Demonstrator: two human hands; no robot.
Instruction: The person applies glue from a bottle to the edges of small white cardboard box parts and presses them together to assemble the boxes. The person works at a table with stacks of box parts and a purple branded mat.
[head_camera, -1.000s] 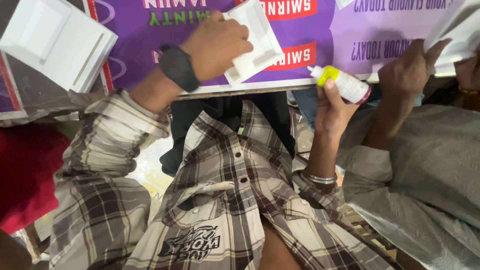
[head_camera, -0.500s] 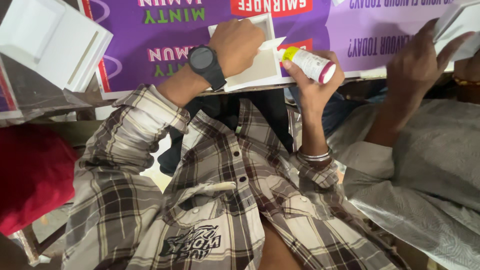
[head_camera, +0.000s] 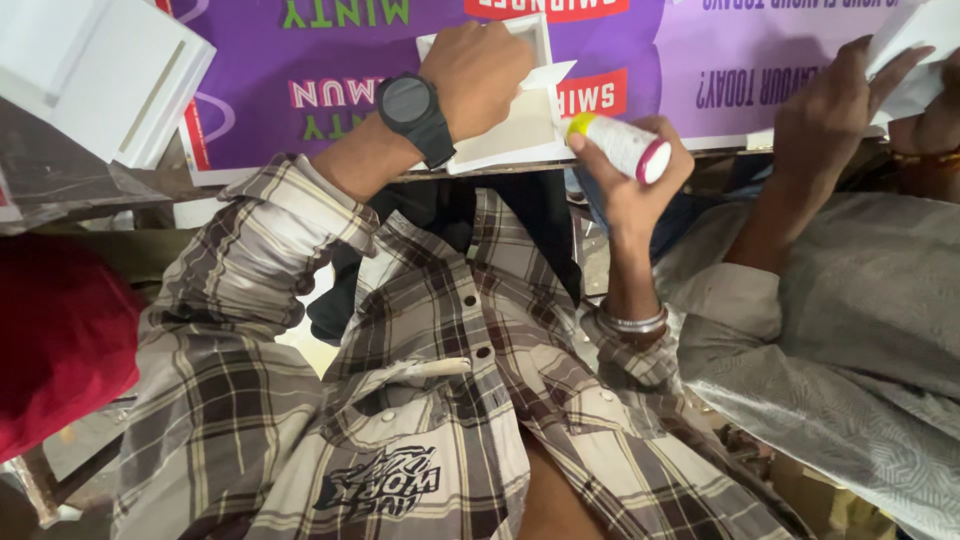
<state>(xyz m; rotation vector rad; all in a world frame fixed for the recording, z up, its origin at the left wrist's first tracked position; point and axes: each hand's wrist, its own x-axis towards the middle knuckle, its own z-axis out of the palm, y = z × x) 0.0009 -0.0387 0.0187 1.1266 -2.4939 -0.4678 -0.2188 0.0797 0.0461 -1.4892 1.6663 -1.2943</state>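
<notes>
Change since the earlier frames: the left hand (head_camera: 487, 68) has slid from above the centre towards the middle top of the frame, bringing the white cardboard piece (head_camera: 513, 125) with it; the right hand (head_camera: 628, 170) has come in from the right, so the glue stick (head_camera: 620, 145) now meets the card's lower right edge instead of standing apart from it.
Left hand: closed over the top of the white cardboard piece, pressing it on the counter (head_camera: 300, 80), fingers curled; a dark wristwatch (head_camera: 412, 108) sits on the wrist.
Right hand: wrapped tight round the glue stick, a metal bangle (head_camera: 632, 322) on the wrist.
Glue stick: short white tube, yellow-green tip pointing left at the card, pink end to the right; upper centre-right of the frame.
White cardboard piece: flat, pale, with a raised rim and a small flap sticking out right; top centre, lying on the purple printed sheet that covers the counter.
Stack of white boxes (head_camera: 95, 70): upper left corner, well apart from both hands.
Other person's hand (head_camera: 835, 110): upper right, grey sleeve, fingers on a white sheet (head_camera: 915, 50).
Red cloth (head_camera: 55, 340): left edge.
</notes>
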